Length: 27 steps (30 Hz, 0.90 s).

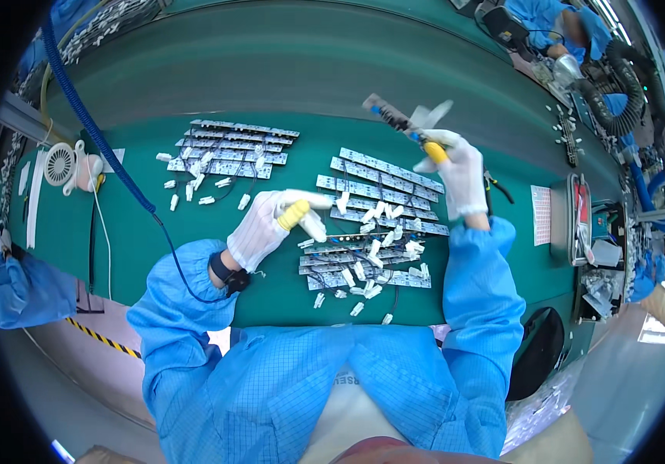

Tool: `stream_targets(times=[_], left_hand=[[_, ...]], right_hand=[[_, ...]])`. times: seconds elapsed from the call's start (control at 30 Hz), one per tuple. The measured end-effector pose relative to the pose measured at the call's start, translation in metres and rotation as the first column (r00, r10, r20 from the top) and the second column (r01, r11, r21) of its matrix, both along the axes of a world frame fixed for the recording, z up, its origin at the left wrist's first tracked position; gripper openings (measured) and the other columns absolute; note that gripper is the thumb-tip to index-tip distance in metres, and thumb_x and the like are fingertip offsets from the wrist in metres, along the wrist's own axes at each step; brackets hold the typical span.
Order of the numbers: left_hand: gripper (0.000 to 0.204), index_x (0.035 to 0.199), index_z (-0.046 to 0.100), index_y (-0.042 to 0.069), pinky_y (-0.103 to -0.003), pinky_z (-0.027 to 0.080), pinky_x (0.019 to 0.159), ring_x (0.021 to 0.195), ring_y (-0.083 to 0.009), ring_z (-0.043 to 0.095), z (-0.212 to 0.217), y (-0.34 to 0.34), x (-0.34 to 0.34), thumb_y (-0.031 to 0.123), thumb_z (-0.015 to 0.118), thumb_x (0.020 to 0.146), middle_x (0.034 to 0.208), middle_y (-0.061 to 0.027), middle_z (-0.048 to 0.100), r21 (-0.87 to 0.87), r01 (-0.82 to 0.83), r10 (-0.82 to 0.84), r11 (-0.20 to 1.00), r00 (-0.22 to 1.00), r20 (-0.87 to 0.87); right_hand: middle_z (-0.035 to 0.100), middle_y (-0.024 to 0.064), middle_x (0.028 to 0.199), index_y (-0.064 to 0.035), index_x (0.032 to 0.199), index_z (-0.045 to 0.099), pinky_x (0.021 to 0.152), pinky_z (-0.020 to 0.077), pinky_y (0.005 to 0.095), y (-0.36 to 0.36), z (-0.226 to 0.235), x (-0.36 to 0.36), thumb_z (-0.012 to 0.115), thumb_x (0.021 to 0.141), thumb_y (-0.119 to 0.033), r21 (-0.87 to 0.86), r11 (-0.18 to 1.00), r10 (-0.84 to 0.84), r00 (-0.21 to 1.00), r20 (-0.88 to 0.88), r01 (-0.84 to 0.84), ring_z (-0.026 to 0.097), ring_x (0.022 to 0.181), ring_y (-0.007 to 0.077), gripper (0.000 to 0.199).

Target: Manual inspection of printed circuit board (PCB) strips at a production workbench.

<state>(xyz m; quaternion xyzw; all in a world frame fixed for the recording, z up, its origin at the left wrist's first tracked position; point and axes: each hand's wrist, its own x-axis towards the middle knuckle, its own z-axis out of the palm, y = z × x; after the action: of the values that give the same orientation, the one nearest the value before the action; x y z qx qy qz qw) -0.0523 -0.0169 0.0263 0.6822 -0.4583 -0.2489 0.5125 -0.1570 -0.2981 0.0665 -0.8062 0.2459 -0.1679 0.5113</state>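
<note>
Head view: right hand [457, 168] grips a circuit board [391, 116] jutting up-left from it; whether the left hand [266, 223] grips anything is unclear.

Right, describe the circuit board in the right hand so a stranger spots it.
Above the green table, find the white-gloved right hand. The narrow circuit board juts from its grip toward the picture's upper left, held aloft, whereas neighbouring boards lie grouped.

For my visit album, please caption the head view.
Right hand holding a circuit board, left hand beside more boards on a green table.
</note>
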Motion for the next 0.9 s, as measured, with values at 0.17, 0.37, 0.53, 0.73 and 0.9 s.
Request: stream_targets(times=[0.17, 0.37, 0.53, 0.73, 0.9], left_hand=[[0.067, 0.133, 0.043, -0.002, -0.029, 0.046, 0.087, 0.091, -0.0198, 0.066, 0.032, -0.026, -0.014, 0.053, 0.041, 0.096, 0.089, -0.0111, 0.07, -0.285, -0.137, -0.141, 0.949, 0.624, -0.768], [0.041, 0.116, 0.058, -0.001, -0.028, 0.05, 0.076, 0.082, -0.0156, 0.065, 0.069, -0.028, -0.005, 0.033, 0.056, 0.094, 0.089, -0.0102, 0.069, -0.005, -0.119, 0.118, 0.993, 0.991, -0.07], [0.048, 0.117, 0.058, -0.003, -0.028, 0.049, 0.082, 0.095, -0.0167, 0.066, 0.053, -0.028, -0.013, 0.036, 0.063, 0.088, 0.097, -0.0121, 0.068, -0.075, -0.13, 0.118, 0.989, 0.982, -0.145], [0.047, 0.118, 0.061, 0.004, -0.026, 0.05, 0.077, 0.086, -0.0156, 0.067, 0.029, -0.026, -0.018, 0.023, 0.073, 0.077, 0.103, -0.0092, 0.069, -0.288, -0.225, 0.135, 0.931, 0.944, -0.301], [0.048, 0.113, 0.065, 0.009, -0.024, 0.048, 0.064, 0.074, -0.0153, 0.066, 0.025, -0.019, -0.007, 0.028, 0.076, 0.07, 0.093, -0.0047, 0.07, -0.245, -0.198, 0.226, 0.949, 0.97, 0.088]], right_hand=[[0.066, 0.0118, 0.089, -0.0053, 0.094, 0.068, 0.074, 0.0513, 0.0299, 0.051, 0.032, -0.032, 0.071, 0.073, -0.004, -0.71, 0.703, 0.32, 0.907, 0.272, -0.035, 0.065, 0.082, 0.0217, 0.022], [0.06, 0.0114, 0.107, 0.0025, 0.129, 0.046, 0.064, 0.0537, 0.0297, 0.057, 0.022, -0.032, 0.079, 0.073, -0.036, -0.112, 0.968, 0.249, 0.865, 0.435, -0.223, 0.063, 0.076, 0.019, 0.076], [0.061, 0.0107, 0.09, -0.0004, 0.124, 0.051, 0.045, 0.0454, 0.0187, 0.052, 0.031, -0.048, 0.061, 0.092, -0.021, 0.389, 0.869, 0.239, 0.947, 0.215, -0.307, 0.059, 0.055, 0.0102, 0.04], [0.062, 0.0089, 0.076, 0.0007, 0.115, 0.055, 0.037, 0.0362, 0.0169, 0.047, 0.023, -0.049, 0.061, 0.091, -0.027, 0.325, 0.921, 0.162, 0.97, 0.18, -0.214, 0.053, 0.045, 0.0079, 0.037], [0.063, 0.0112, 0.079, 0.0029, 0.119, 0.052, 0.038, 0.0392, 0.0189, 0.045, 0.026, -0.051, 0.06, 0.09, -0.027, 0.438, 0.83, 0.232, 0.928, 0.291, -0.345, 0.056, 0.047, 0.0107, 0.042]])
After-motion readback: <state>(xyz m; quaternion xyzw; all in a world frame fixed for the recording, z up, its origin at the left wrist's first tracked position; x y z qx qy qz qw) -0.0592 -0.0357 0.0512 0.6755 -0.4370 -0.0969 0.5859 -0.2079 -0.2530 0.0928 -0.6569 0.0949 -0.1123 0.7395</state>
